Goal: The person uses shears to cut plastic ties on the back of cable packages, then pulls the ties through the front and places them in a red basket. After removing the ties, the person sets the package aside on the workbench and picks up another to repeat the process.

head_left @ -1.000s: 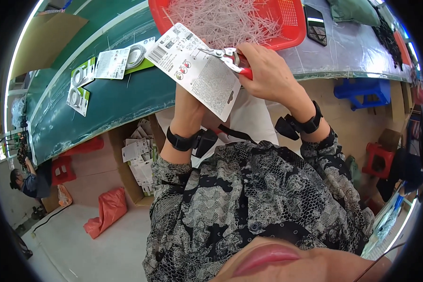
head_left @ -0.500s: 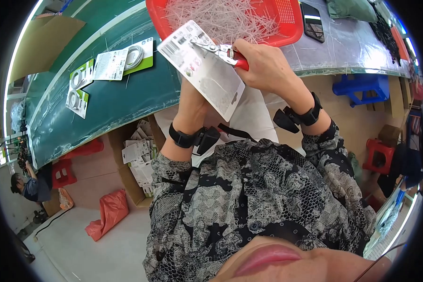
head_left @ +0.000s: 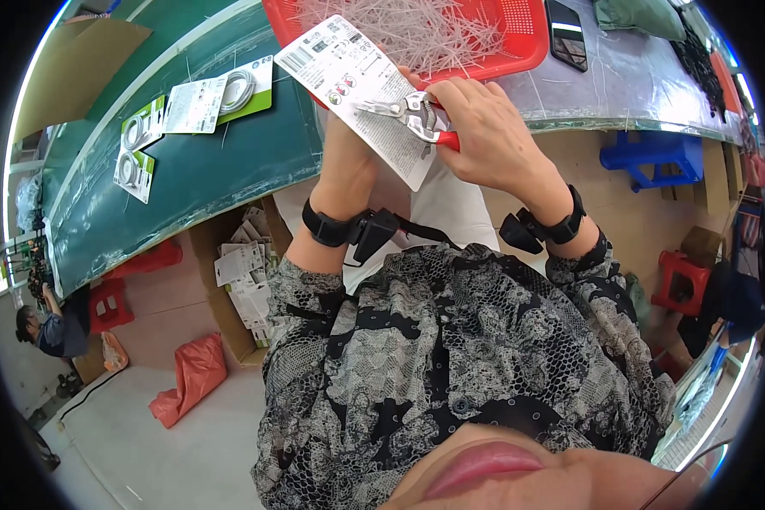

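My right hand (head_left: 495, 132) is closed round the red handles of a pair of pliers (head_left: 419, 112). The silver jaws lie against the printed face of a white packaging card (head_left: 348, 68), near its middle. From behind, my left hand (head_left: 348, 157) grips this card, which hides most of the fingers; a fingertip seems to show past its right edge. The card is tilted, its barcode end up and to the left. On the green table (head_left: 263, 157) to the left lie several similar cards, some with coiled white cables (head_left: 239, 91) on them.
Beyond the card stands a red plastic basket (head_left: 527, 42) heaped with thin clear strips, and a phone (head_left: 567, 36) lies beside it. Below the table's front edge, a cardboard box (head_left: 221, 321) holds cards. A blue stool (head_left: 654, 157) is at right; another person (head_left: 55, 327) is far left.
The pliers' jaws have moved from near the card's barcode end down toward its middle. The card has shifted slightly up and left, and its face has turned a little.
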A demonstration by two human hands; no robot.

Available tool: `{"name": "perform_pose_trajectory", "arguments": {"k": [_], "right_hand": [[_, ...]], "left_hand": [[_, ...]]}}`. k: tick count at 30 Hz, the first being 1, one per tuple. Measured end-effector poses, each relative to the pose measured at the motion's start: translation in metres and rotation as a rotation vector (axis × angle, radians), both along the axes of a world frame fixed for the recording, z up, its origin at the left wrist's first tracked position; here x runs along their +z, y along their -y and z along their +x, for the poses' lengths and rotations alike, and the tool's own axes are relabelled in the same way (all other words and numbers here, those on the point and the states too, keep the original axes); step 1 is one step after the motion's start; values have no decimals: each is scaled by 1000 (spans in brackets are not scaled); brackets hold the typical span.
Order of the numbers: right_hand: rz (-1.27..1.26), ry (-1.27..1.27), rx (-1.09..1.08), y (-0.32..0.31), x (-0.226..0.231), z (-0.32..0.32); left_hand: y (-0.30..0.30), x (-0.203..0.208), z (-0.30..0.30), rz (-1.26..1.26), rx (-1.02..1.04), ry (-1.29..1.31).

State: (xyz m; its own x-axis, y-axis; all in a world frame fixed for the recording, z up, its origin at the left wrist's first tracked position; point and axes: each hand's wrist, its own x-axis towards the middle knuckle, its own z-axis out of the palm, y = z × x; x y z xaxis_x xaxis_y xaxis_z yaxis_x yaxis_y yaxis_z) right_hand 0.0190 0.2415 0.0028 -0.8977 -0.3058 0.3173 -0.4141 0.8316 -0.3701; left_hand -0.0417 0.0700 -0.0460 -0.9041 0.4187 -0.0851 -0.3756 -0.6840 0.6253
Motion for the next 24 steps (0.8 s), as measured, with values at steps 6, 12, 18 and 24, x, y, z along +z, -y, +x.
{"name": "perform_pose_trajectory", "arguments": {"k": [6, 12, 18, 24], "right_hand": [[-25, 33, 14, -3, -6, 4], [-17, 49, 21, -6, -1, 5], [-84, 167, 23, -8, -1, 7], [-173, 172, 70, -11, -8, 5]], "left_hand": [[-3, 0, 0, -24, 4, -83], [-9, 4, 0, 14, 31, -40], [-13, 1, 2, 37, 40, -21], [-15, -1, 2, 31, 53, -61]]}}
